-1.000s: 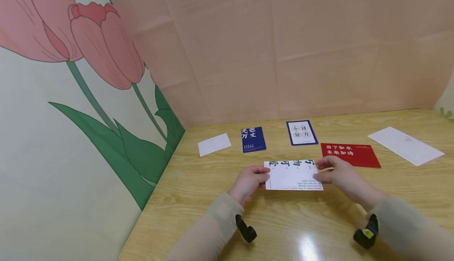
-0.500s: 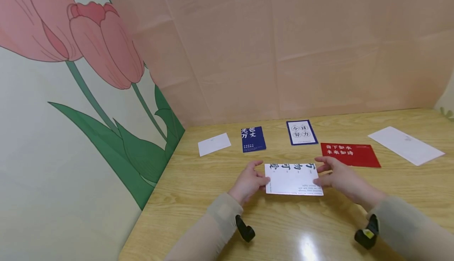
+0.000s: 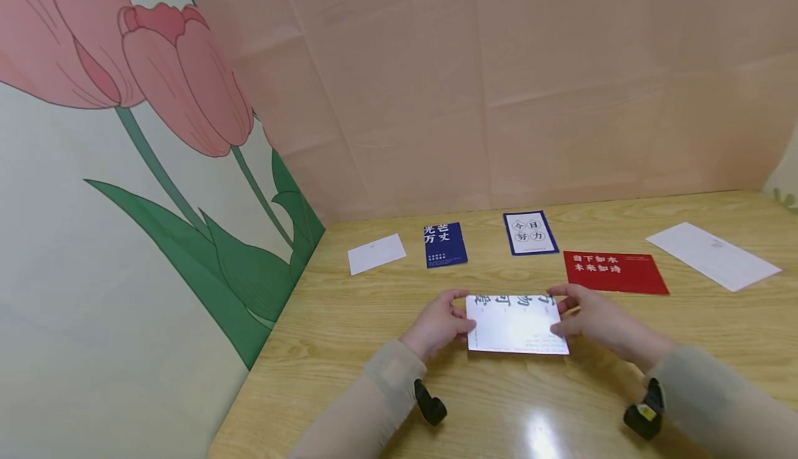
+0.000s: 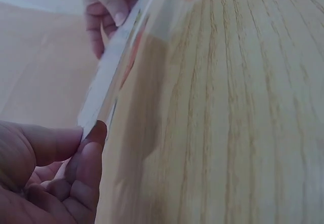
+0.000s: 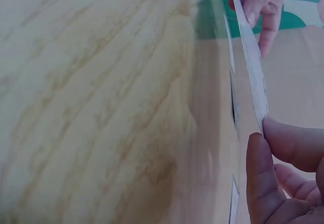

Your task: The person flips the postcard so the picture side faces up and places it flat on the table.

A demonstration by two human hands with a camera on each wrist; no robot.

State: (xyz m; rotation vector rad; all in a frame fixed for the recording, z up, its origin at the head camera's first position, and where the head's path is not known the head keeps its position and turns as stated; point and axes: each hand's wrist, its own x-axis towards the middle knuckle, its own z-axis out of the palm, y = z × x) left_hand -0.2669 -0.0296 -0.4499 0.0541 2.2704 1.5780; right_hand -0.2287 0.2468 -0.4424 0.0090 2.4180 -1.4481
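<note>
A white card (image 3: 514,327) with large dark green characters along its far edge is held level by its two short ends, close over the table. The characters appear upside down in the head view. My left hand (image 3: 438,324) pinches the left end between thumb and fingers. At the opposite end my right hand (image 3: 592,319) pinches the card, thumb on top. Seen nearly edge-on in the left wrist view, the card (image 4: 109,74) is thin, with a gap between it and the wood. Its underside is hidden in the head view.
Beyond the hands, cards lie spread on the wooden table (image 3: 349,376): a small white card (image 3: 377,254), a blue card (image 3: 445,246), a blue-bordered white card (image 3: 531,233), a red card (image 3: 616,272) and a long white card or envelope (image 3: 713,256). A pink cloth backdrop (image 3: 424,99) hangs behind.
Both hands have lowered the white card slightly toward me and tipped it flatter, so its face now reflects brightly. The other cards have stayed put.
</note>
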